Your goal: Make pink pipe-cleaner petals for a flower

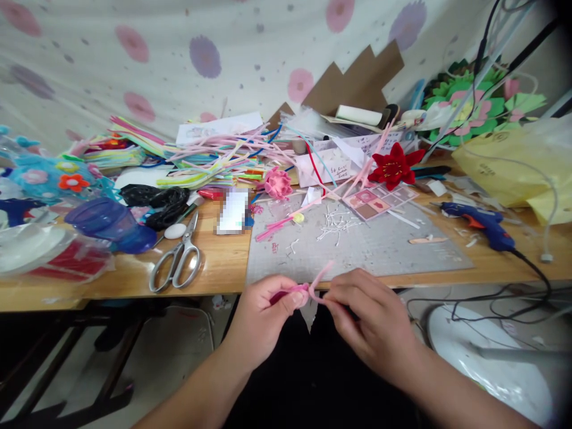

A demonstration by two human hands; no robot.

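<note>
My left hand (268,313) pinches a small bundle of bright pink pipe cleaner between thumb and fingers, just off the table's front edge. A paler pink pipe cleaner (320,275) curves up out of the bundle in a loop. Its lower part is gripped by my right hand (366,310), whose fingers are closed together. Beyond my hands, on the grey cutting mat (379,259), lie pink pipe cleaner stems (279,226) and several short white pieces (337,223). A fluffy pink flower (277,182) and a red pipe cleaner flower (396,167) rest farther back.
Scissors (179,256) lie left of the mat, near a phone-like blurred rectangle (233,211). To the right sits a blue glue gun (480,223) with its cable hanging over the edge. Piled pipe cleaners (210,152) fill the back, and a blue cup (109,223) lies left.
</note>
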